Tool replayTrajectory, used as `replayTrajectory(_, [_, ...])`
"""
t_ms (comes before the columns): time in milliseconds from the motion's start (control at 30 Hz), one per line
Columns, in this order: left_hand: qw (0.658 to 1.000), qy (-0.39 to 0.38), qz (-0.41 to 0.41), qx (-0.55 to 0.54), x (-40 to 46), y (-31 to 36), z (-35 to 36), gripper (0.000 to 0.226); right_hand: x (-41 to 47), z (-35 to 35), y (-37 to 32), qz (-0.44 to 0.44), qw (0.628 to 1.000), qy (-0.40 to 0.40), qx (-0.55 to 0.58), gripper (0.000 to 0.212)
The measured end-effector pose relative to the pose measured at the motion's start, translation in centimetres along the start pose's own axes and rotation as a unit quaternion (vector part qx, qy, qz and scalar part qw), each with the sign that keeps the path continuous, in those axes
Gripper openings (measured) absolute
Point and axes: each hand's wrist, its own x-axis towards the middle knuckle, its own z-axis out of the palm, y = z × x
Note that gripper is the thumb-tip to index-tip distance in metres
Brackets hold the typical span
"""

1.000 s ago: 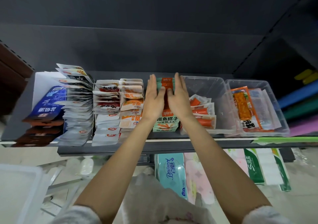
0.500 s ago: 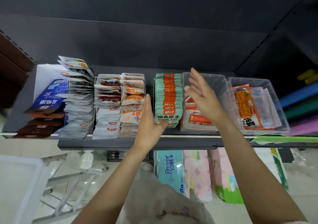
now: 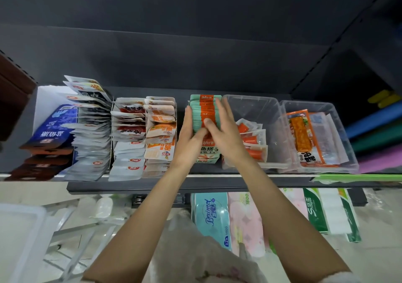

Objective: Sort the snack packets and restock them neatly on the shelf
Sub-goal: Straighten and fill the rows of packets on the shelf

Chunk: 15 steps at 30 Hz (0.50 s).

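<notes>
**Green-and-orange row gets squared up**

Green-and-orange packets (image 3: 204, 117) stand in a row on the shelf (image 3: 152, 186), just left of the near-empty clear bin (image 3: 261, 108). Both hands bracket that row: the left hand (image 3: 188, 137) lies flat along its left side, the right hand (image 3: 226, 130) rests over its top and right side, fingers fairly straight, neither pinching. To square it well, I would press evenly from both sides, keeping packets upright and off the bin's wall.
</notes>
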Motion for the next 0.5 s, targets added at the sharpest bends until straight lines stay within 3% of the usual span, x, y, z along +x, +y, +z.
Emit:
replayTrajectory(100, [0.996,0.012,0.029,0.079,1.5,0.1,-0.2,0.059,1.5,-1.3,0.3,-0.042,0.99,-0.014,-0.136,0.05])
replayTrajectory(233, [0.986,0.003,0.051,0.16,3.0,-0.3,-0.8,0.059,3.7,-2.0,1.0,-0.07,0.952,-0.065,-0.29,0.052])
replayTrajectory(367, [0.984,0.018,0.044,0.175,3.6,0.1,-0.5,0.059,5.0,-2.7,0.7,-0.074,0.951,-0.062,-0.293,0.049])
replayTrajectory(500, [0.997,0.032,0.003,0.068,2.5,0.3,-0.3,0.057,4.3,-2.9,0.7,-0.055,0.978,-0.077,-0.184,0.051])
